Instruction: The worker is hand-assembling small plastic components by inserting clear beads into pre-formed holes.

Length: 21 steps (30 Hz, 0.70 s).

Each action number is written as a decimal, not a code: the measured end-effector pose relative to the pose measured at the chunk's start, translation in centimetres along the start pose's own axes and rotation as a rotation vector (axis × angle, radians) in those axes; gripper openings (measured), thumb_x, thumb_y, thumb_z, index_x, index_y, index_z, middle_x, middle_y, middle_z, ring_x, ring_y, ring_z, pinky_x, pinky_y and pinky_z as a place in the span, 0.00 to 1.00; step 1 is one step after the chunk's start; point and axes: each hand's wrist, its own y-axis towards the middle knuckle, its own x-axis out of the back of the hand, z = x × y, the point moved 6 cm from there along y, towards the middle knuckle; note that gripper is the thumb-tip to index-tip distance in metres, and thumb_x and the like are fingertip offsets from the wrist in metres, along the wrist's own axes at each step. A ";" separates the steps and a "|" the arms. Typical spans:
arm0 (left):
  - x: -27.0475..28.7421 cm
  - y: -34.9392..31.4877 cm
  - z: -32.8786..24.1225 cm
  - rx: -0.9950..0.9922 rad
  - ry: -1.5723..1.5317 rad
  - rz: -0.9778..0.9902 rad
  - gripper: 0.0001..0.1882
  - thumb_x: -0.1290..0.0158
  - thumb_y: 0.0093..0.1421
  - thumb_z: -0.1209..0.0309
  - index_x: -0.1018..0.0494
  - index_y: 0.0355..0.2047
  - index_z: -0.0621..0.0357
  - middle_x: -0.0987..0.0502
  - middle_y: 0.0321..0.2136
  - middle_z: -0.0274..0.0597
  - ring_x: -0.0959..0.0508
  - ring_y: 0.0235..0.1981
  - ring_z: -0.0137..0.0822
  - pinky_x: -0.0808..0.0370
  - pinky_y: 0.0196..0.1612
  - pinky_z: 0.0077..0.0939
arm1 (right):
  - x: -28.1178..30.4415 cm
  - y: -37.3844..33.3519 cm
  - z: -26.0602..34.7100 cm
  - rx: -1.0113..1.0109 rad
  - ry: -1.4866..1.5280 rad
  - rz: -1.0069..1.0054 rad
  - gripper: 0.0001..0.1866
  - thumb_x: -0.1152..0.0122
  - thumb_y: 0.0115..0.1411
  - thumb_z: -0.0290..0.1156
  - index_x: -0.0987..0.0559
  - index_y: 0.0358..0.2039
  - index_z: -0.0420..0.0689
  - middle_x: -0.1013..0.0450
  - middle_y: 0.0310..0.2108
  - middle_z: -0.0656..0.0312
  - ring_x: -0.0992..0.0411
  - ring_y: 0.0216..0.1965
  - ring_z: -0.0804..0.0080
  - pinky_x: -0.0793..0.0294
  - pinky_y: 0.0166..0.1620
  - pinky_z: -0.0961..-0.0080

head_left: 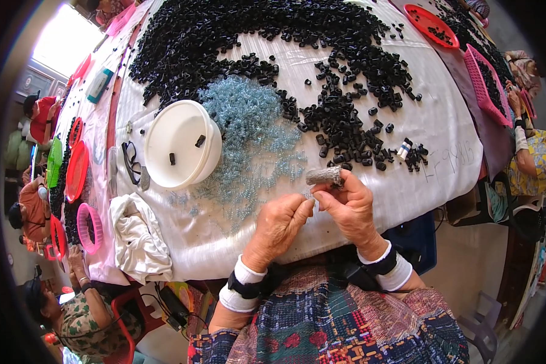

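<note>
My right hand (pixel 350 209) holds a rough grey, roughly cylindrical piece (pixel 324 176) between thumb and fingers. Close beside it, my left hand (pixel 281 225) is closed in a pinch, its fingertips almost meeting the right thumb. Whatever small thing lies between the fingertips is too tiny to make out. Just beyond my hands spreads a loose heap of small pale-blue, coil-like pieces (pixel 242 115). Many short black cylindrical pieces (pixel 352 127) are scattered ahead and to the right. At the left of the blue heap stands a white round tub (pixel 177 118) with two black pieces in it.
A crumpled white cloth (pixel 141 236) and dark-framed glasses (pixel 131 162) lie at the left of the white-covered table (pixel 443 133). Farther out are a red tray (pixel 432 25) and a pink basket (pixel 484 84). Other people sit along both sides.
</note>
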 end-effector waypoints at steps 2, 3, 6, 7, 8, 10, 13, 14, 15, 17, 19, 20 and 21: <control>0.0 -0.1 0.0 0.011 0.065 -0.018 0.12 0.50 0.62 0.65 0.28 0.25 0.60 0.27 0.21 0.47 0.25 0.23 0.46 0.30 0.27 0.34 | 0.3 0.0 -0.1 0.016 0.028 -0.038 0.11 0.40 0.56 0.20 0.26 0.41 0.37 0.26 0.32 0.66 0.30 0.30 0.84 0.28 0.34 0.86; 0.1 -0.1 0.1 0.022 0.129 -0.036 0.13 0.50 0.62 0.65 0.28 0.24 0.60 0.26 0.20 0.47 0.25 0.24 0.48 0.30 0.27 0.35 | 0.8 0.1 0.3 0.148 -0.158 -0.078 0.11 0.40 0.55 0.19 0.26 0.40 0.37 0.26 0.31 0.64 0.29 0.29 0.81 0.28 0.33 0.84; 0.6 0.0 -0.2 -0.043 0.291 -0.122 0.11 0.49 0.60 0.67 0.28 0.25 0.62 0.27 0.18 0.45 0.26 0.19 0.37 0.32 0.25 0.28 | 1.6 0.0 1.1 0.375 -0.546 -0.115 0.11 0.39 0.52 0.17 0.26 0.37 0.37 0.28 0.29 0.60 0.29 0.28 0.71 0.29 0.31 0.78; 0.6 0.1 -0.3 -0.047 0.288 -0.125 0.11 0.49 0.60 0.67 0.28 0.25 0.62 0.27 0.18 0.45 0.26 0.19 0.37 0.32 0.25 0.28 | 1.5 -0.2 1.2 0.461 -0.740 -0.113 0.12 0.40 0.49 0.16 0.26 0.36 0.38 0.29 0.28 0.57 0.29 0.29 0.64 0.30 0.32 0.74; 0.7 0.1 -0.2 -0.025 0.274 -0.142 0.10 0.47 0.58 0.67 0.28 0.25 0.62 0.27 0.18 0.44 0.26 0.19 0.38 0.31 0.25 0.28 | 1.7 -0.2 1.0 0.465 -0.745 -0.113 0.12 0.40 0.49 0.16 0.26 0.36 0.38 0.29 0.28 0.57 0.29 0.29 0.64 0.30 0.32 0.74; 0.6 0.1 -0.1 -0.008 0.252 -0.156 0.09 0.46 0.56 0.68 0.28 0.25 0.61 0.27 0.18 0.44 0.26 0.19 0.38 0.31 0.25 0.29 | 1.0 -0.7 1.1 0.606 -0.893 -0.028 0.15 0.39 0.46 0.14 0.25 0.36 0.38 0.28 0.29 0.55 0.29 0.29 0.62 0.31 0.32 0.72; 0.3 0.1 0.2 0.004 0.320 -0.160 0.09 0.43 0.52 0.68 0.28 0.25 0.62 0.26 0.19 0.43 0.26 0.19 0.36 0.30 0.24 0.27 | 1.6 -0.5 1.5 0.627 -0.878 -0.082 0.14 0.41 0.45 0.14 0.25 0.35 0.38 0.30 0.28 0.54 0.31 0.31 0.56 0.31 0.34 0.66; 0.5 0.0 0.4 0.031 0.301 -0.174 0.09 0.42 0.51 0.69 0.28 0.25 0.62 0.27 0.18 0.42 0.27 0.18 0.34 0.30 0.24 0.26 | 2.1 -0.4 1.8 0.651 -0.867 -0.139 0.14 0.41 0.45 0.14 0.26 0.34 0.38 0.30 0.27 0.54 0.32 0.31 0.55 0.31 0.35 0.64; 0.6 0.0 0.7 0.059 0.283 -0.188 0.09 0.41 0.49 0.70 0.28 0.24 0.62 0.27 0.18 0.42 0.27 0.18 0.32 0.30 0.24 0.24 | 2.9 0.0 2.0 0.599 -0.896 -0.179 0.14 0.41 0.45 0.14 0.26 0.34 0.38 0.30 0.28 0.54 0.32 0.31 0.55 0.31 0.35 0.65; 0.6 0.0 0.7 0.052 0.276 -0.185 0.08 0.41 0.49 0.71 0.28 0.25 0.62 0.28 0.17 0.40 0.28 0.18 0.31 0.31 0.24 0.23 | 3.7 0.7 3.0 0.628 -0.928 -0.211 0.13 0.42 0.45 0.13 0.26 0.34 0.37 0.30 0.28 0.53 0.32 0.32 0.55 0.31 0.35 0.65; 0.6 0.1 0.8 0.045 0.269 -0.183 0.09 0.40 0.48 0.72 0.29 0.25 0.62 0.29 0.17 0.39 0.30 0.18 0.29 0.31 0.24 0.23 | 4.2 1.3 3.5 0.676 -0.966 -0.237 0.13 0.42 0.46 0.13 0.27 0.34 0.37 0.30 0.29 0.53 0.32 0.32 0.54 0.31 0.36 0.64; 0.7 0.1 0.9 0.081 0.233 -0.188 0.09 0.40 0.48 0.74 0.30 0.27 0.61 0.30 0.17 0.36 0.31 0.18 0.26 0.32 0.24 0.21 | 4.4 1.6 3.4 0.675 -0.970 -0.237 0.13 0.42 0.46 0.13 0.27 0.34 0.37 0.30 0.29 0.53 0.32 0.32 0.54 0.31 0.36 0.64; 0.8 0.0 1.1 0.117 0.197 -0.192 0.10 0.41 0.47 0.75 0.30 0.28 0.61 0.32 0.17 0.34 0.32 0.19 0.24 0.32 0.24 0.19 | 4.5 1.8 3.4 0.667 -0.986 -0.240 0.13 0.42 0.47 0.13 0.26 0.35 0.38 0.29 0.29 0.55 0.31 0.32 0.57 0.31 0.36 0.66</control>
